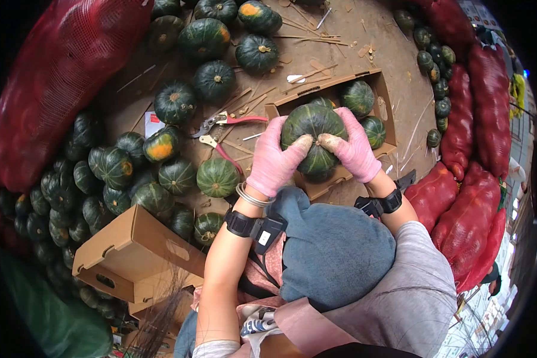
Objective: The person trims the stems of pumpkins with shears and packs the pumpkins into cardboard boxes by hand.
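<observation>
My left hand (274, 156) and my right hand (357, 145), both in pink gloves with soiled thumbs, grip a dark green kabocha pumpkin (314, 121) from its two sides. The thumbs press near its stem, which faces up. Beneath and behind it lies an open cardboard box (389, 106), with more pumpkins inside, among them one at the far corner (357, 98) and one at the right (373, 132). The held pumpkin hides part of the box. Left of my left hand, pruning shears (211, 124) with red handles lie on the floor among the pumpkins.
Many loose pumpkins (176, 176) are heaped on the left. A second cardboard box (131, 238) stands tilted at lower left. Full red mesh sacks (71, 71) rise at upper left, with more sacks (468, 215) along the right. Cut stalks (316, 40) litter the floor.
</observation>
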A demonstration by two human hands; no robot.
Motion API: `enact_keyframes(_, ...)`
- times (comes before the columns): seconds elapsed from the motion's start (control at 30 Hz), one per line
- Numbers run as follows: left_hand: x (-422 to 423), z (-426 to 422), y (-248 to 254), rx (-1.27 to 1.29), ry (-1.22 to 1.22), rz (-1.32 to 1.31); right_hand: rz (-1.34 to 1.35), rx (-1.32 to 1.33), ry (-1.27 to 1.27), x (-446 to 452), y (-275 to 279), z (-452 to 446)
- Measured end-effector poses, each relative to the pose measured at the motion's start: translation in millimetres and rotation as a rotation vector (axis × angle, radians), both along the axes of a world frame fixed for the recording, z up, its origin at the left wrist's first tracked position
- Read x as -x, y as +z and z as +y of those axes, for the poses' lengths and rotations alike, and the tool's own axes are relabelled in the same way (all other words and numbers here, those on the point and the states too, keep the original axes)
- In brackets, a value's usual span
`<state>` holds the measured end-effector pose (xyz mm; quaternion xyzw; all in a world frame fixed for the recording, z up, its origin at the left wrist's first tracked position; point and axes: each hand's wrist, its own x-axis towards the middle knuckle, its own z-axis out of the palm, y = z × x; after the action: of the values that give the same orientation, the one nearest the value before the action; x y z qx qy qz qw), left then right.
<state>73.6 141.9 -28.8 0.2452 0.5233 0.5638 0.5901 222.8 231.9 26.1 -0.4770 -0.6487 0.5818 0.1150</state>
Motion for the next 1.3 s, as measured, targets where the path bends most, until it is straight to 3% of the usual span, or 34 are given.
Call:
enact_keyframes(0.37, 7.3, -1.2, -1.7, -0.056, -0.005, -0.024, -0.033, -0.064, 0.007, 1.9, 0.8, 1.6)
enact_keyframes(0.43, 15.3, -2.0, 6.5, -0.118, -0.014, -0.153, 0.089, -0.069, 0.041, 2.7, -0.9, 0.7)
enact_keyframes(0.47, 21.6, -3.0, 9.8, -0.097, -0.096, -0.092, 0.152, -0.082, 0.055, 3.3, 0.3, 0.8)
enact_keyframes(0.5, 23.6, -2.4, 14.4, -0.113, -0.110, -0.063, 0.262, 0.107, 0.006, 9.1, 6.0, -3.3)
enact_keyframes(0.57, 23.8, -5.1, 22.2, -0.125, -0.079, -0.043, 0.275, 0.214, 0.007, 13.1, 15.1, -5.7)
enact_keyframes(0.63, 34.5, -9.2, 44.4, -0.144, -0.094, 0.203, 0.248, 0.048, 0.212, 13.9, 19.7, -2.1)
enact_keyframes(0.77, 56.6, -1.6, 82.8, -0.258, -0.149, 0.294, 0.215, -0.189, 0.278, 28.6, 64.4, -0.1)
enact_keyframes(0.87, 64.6, 5.6, 109.2, -0.417, -0.145, 0.302, 0.178, -0.270, 0.311, 38.8, 107.9, 6.7)
enact_keyframes(1.0, 86.3, 1.3, 142.7, -0.464, -0.288, 0.026, 0.116, -0.466, 0.331, 49.8, 152.4, -0.2)
enact_keyframes(1.1, 125.1, -12.1, 156.7, -0.450, -0.477, 0.241, 0.116, -0.433, 0.211, 44.1, 174.1, -11.5)
enact_keyframes(1.17, 158.4, -26.7, 153.0, -0.338, -0.418, 0.752, 0.156, -0.393, 0.043, 27.1, 178.6, -16.0)
enact_keyframes(1.23, 197.5, -47.1, 126.9, -0.053, -0.482, 1.280, 0.071, -0.418, -0.164, 7.9, 202.2, -30.6)
enact_keyframes(1.3, 219.9, -71.7, 115.9, 0.317, -0.751, 1.570, 0.174, -0.442, -0.414, -11.5, 209.9, -47.9)
